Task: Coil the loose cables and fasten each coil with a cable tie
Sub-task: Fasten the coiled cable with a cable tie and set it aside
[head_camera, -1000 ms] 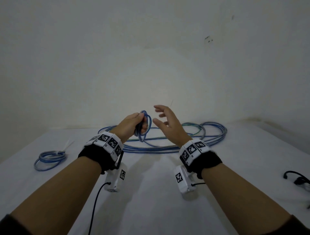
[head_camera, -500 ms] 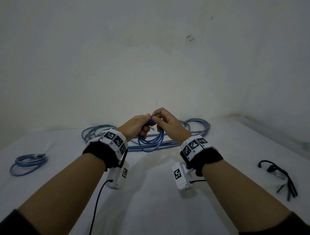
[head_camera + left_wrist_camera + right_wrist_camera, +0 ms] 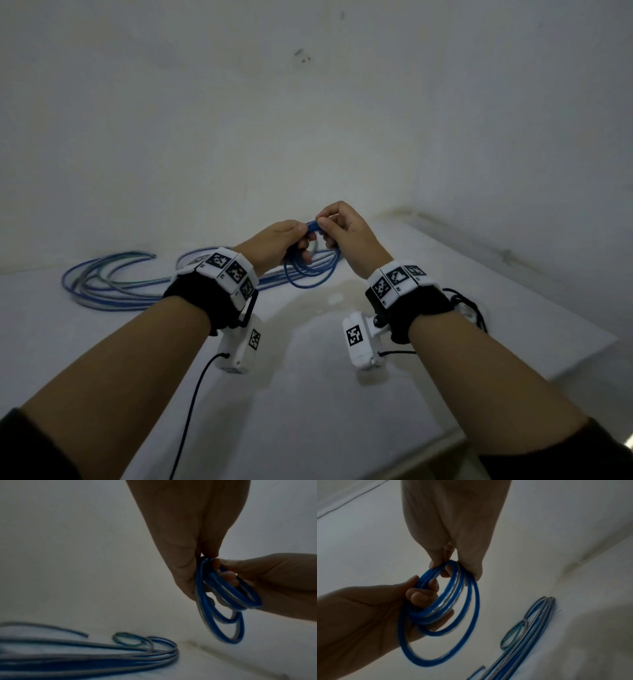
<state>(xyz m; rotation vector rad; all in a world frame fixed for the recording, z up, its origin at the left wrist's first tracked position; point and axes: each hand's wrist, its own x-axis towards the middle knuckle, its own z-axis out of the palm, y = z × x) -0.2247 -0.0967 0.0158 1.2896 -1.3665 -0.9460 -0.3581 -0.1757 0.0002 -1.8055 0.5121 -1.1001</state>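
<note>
A small coil of blue cable (image 3: 310, 274) hangs in the air between my two hands, over the white table (image 3: 301, 404). My left hand (image 3: 303, 240) grips the coil's top with fingers curled through the loops. My right hand (image 3: 320, 224) pinches the same top edge from the right. The right wrist view shows several loops of the coil (image 3: 471, 615) hanging from my right hand (image 3: 452, 562), with my left hand (image 3: 426, 592) threaded through them. In the left wrist view the coil (image 3: 238, 628) dangles below my left hand (image 3: 208, 555).
A long bundle of loose blue and grey cables (image 3: 109, 287) lies on the table at the back left, running behind my hands; it appears as loose cables (image 3: 85, 655) below the coil. A black cable (image 3: 469, 305) lies behind my right wrist. A wall stands close behind.
My right hand, open beside the coil a second ago, came in and pinched its top. The hanging loops have widened. The view swung right, and the tied coil at far left left the frame.
</note>
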